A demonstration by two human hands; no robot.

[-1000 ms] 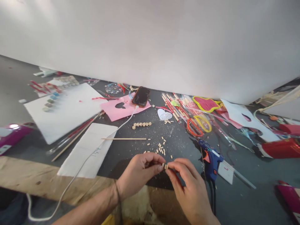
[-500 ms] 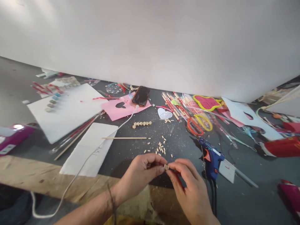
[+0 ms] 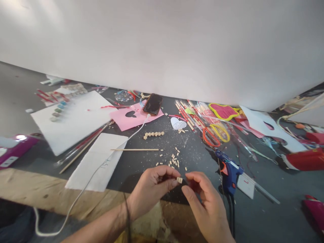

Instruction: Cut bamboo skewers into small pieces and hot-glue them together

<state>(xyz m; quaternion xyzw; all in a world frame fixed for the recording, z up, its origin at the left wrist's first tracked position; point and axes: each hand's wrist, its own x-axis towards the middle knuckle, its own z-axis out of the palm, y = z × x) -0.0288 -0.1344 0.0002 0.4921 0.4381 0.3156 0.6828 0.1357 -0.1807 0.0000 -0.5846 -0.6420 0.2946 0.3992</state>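
Note:
Between thumb and fingertips, my left hand (image 3: 157, 185) pinches a small cluster of short wooden stick pieces (image 3: 179, 180) set side by side. My right hand (image 3: 205, 199) is just to the right of the cluster, thumb and fingers apart, with nothing seen in it. Loose cut stick pieces (image 3: 173, 160) lie scattered on the dark table beyond my hands. Farther back rests a row of joined wooden pieces (image 3: 154, 135). A thin wooden skewer (image 3: 135, 150) lies partly across a white paper sheet (image 3: 98, 165).
To the right lie a blue glue gun (image 3: 229, 172) with its cable and orange-and-yellow scissors (image 3: 215, 134). Red-and-cream sticks (image 3: 184, 113) stand behind. A phone (image 3: 153, 104) on pink paper (image 3: 121, 119) has a white cable (image 3: 86, 185) running left. A white board (image 3: 73, 118) lies far left.
My right thumb and fingers have come off the small wooden cluster and spread apart. My left hand keeps hold of it, and more of the cluster shows.

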